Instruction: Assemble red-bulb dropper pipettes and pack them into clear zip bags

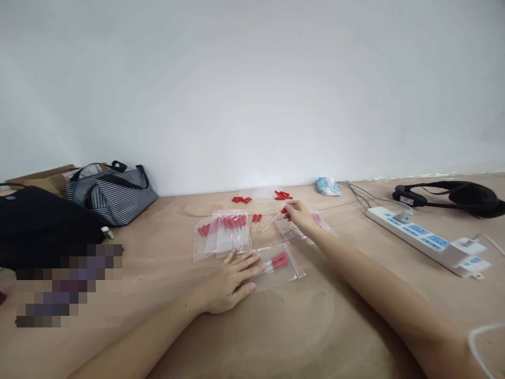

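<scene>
My left hand lies with fingers spread over the left part of a clear zip bag, which has red-topped droppers inside. Farther back, my right hand pinches a dropper by its red bulb, its clear stem pointing down to the left. Two loose droppers lie between the hands. Overlapping bags of red-topped droppers are behind my left hand. More filled bags lie partly hidden beneath my right hand and forearm.
Near the wall are red bulbs and a row of clear tubes. To the right are a blue-white packet, a power strip and a black headset. A striped bag and black cloth lie left.
</scene>
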`<state>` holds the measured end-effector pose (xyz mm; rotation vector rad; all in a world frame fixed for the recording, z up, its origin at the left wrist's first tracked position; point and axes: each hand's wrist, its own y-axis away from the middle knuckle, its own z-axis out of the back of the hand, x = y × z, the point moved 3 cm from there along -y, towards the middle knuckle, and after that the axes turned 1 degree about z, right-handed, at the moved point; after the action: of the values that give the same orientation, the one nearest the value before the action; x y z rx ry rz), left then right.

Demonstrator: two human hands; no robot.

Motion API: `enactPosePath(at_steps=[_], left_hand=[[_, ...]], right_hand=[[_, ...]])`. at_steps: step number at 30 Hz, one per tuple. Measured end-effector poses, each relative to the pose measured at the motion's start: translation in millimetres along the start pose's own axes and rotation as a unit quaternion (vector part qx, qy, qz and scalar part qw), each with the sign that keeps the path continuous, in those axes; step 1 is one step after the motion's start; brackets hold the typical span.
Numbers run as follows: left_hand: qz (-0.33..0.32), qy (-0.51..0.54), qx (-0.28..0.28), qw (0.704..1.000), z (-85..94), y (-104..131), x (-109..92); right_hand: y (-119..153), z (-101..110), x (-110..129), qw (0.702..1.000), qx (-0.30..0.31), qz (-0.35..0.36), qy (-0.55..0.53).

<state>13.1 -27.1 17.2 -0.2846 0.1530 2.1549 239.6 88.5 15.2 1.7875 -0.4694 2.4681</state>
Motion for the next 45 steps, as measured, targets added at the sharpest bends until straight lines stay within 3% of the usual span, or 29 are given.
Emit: enactPosePath(at_steps=[3,5,9,19,23,26,30,39,41,45], left_hand=[[-0.001,0.001,-0.003,1.000,-0.2,-1,0],[-0.004,0.009,-0.012,1.000,0.2,-1,0],[-0.005,0.021,-0.017,1.000,1.5,-1,0],[-0.001,0.014,-0.008,1.000,2.1,-1,-1],[-0.002,0.015,-0.013,1.000,2.1,-1,-1],[0.001,0.015,-0.010,1.000,1.8,-1,-1],[0.002,0.014,-0.009,1.000,1.6,0,-1],[-0.005,0.008,-0.004,1.000,3.5,-2,-2],[-0.007,0.009,-0.005,1.000,3.4,-2,-2],[-0.006,0.006,0.002,1.000,2.7,-2,-1]], right_hand=[[23,39,-11,0.991,-0.069,-0.003,-0.116],[37,57,-21,0.977,-0.084,-0.004,-0.195],[56,70,-36,0.969,-0.087,-0.012,-0.231],[79,33,-24,0.945,-0.005,-0.078,-0.318],[90,21,-18,0.956,0.057,-0.094,-0.274],[92,19,-17,0.974,0.085,-0.072,-0.197],[91,17,-22,0.990,0.078,-0.025,-0.115],[88,14,-16,0.994,0.029,0.087,0.064],[88,13,-16,0.992,0.046,0.091,0.073],[89,10,-17,0.980,0.147,0.119,0.056]])
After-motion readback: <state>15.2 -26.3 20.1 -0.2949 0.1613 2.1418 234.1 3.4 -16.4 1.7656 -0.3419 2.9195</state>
